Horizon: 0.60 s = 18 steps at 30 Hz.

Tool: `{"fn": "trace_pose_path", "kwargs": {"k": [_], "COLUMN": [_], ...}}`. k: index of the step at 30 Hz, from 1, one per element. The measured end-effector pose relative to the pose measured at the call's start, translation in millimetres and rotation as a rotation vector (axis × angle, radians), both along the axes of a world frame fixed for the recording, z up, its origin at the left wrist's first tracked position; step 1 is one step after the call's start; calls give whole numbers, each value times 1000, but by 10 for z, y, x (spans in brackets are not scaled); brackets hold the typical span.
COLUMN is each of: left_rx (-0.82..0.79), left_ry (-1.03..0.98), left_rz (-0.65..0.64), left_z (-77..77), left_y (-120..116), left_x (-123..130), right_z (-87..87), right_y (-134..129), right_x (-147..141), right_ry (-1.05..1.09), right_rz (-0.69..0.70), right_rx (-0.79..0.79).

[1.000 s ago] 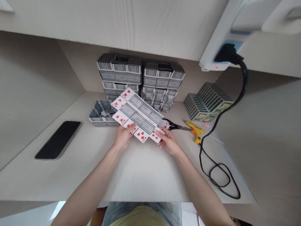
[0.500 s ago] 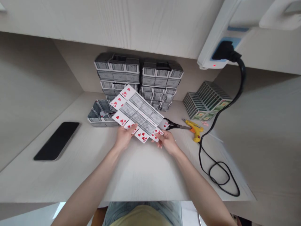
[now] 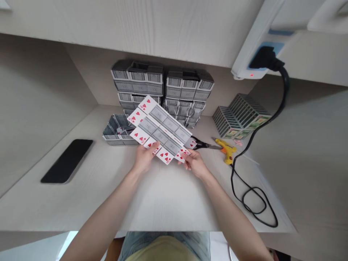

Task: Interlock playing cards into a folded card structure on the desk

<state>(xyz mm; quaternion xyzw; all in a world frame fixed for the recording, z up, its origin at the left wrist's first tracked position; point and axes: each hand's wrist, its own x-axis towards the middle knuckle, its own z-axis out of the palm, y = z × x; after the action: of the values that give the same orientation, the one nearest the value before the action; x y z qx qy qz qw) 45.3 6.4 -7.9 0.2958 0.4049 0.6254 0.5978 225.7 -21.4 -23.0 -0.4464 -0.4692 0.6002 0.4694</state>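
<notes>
A person's two bare hands hold a flat panel of joined playing cards [image 3: 160, 130] above a pale wood-grain worktop [image 3: 163, 195]. The left hand [image 3: 143, 159] grips the panel's near left corner, thumb on top of a red heart card. The right hand [image 3: 194, 163] pinches the near right corner, fingers closed around a diamond card. The panel is tilted up away from the person, and its long axis runs from far left to near right. Down its middle lie two rows of cards showing grey patterned backs; along the edges, face-up cards show red hearts and diamonds. Corner numbers such as 4, 5, 6, 7 and 8 can be made out.

Behind the panel, against the back wall, stand two stacks of boxes built from cards [image 3: 163, 90], all with grey backs outward. A single open box of cards [image 3: 117, 132] sits on the worktop just left of the panel. To the right lie black-handled scissors [image 3: 202, 145] and, beside them, a yellow glue gun [image 3: 227, 148], whose black cable [image 3: 252, 188] loops across the worktop and rises to a white power strip [image 3: 255, 54] with a small red light. Further right, rows of boxed card decks [image 3: 239, 117] stand on edge; their printing is too small to read. A black phone [image 3: 66, 160] lies face down at far left.
</notes>
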Motion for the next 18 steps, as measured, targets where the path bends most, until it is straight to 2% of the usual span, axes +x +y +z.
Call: {"fn": "trace_pose_path", "kwargs": {"k": [12,18], "left_rx": [-53,-41], "left_ry": [49,49], "left_rz": [-13,-24], "left_z": [-29,-72], "left_y": [12,28], "left_x": [-3,3], "right_z": [6,-28], "right_y": [3,5], "right_x": [-3,-24], "right_ry": [-21,-48], "right_rz": [38,-2], "right_rx": [17,24]}}
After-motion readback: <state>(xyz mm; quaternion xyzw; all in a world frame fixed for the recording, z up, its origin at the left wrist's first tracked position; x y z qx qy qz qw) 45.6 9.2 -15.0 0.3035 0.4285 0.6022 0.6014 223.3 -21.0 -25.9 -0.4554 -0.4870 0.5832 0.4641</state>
